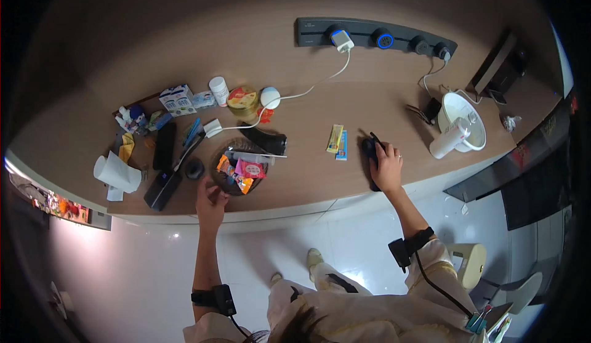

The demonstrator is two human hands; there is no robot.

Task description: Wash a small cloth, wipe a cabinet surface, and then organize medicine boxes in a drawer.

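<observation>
On the table, my right hand (388,167) is closed around a dark elongated object (369,151), its lower part lying along the tabletop. A thin dark tip sticks out past my fingers. My left hand (211,199) is at the table's front edge, fingers apart, beside a dark see-through bowl (217,176). Whether it touches the rim I cannot tell. Wrapped snacks (251,169) and a clear tube (247,157) lie in the bowl. Left of my right hand are a yellow sachet (334,138) and a blue sachet (341,146).
Left of the bowl lie a round dark object (195,169), a black hair-straightener-like device (164,189) and a paper roll (117,172). Cartons (177,99), a white bottle (219,91) and a jar (243,103) stand behind. A white cable (318,84) crosses the table. A white basin (480,123) stands right.
</observation>
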